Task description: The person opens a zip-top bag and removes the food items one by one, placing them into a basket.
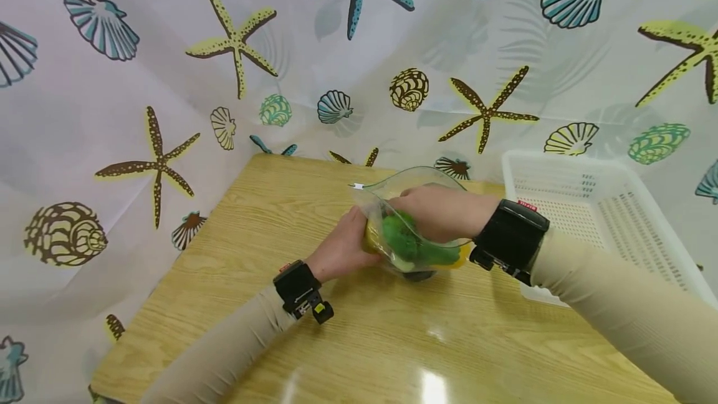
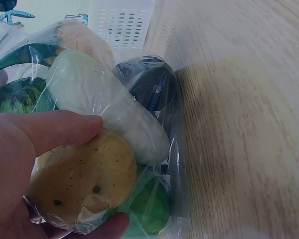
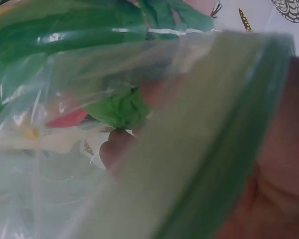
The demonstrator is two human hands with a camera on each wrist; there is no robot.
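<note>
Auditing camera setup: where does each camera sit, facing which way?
On head: faces forward and down at the clear plastic zip bag; left grip, right grip, beige fabric sleeves show.
On left wrist: faces the bag's filled side; left grip shows.
On right wrist: faces the bag's mouth; right grip shows.
Shared, head and left wrist: white perforated plastic basket.

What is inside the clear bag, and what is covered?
Inside the clear bag: a speckled brown piece, a whitish piece, a dark piece, green pieces, plus the right hand. The left hand partly covers the speckled brown piece; anything deep between pieces is hidden.
</note>
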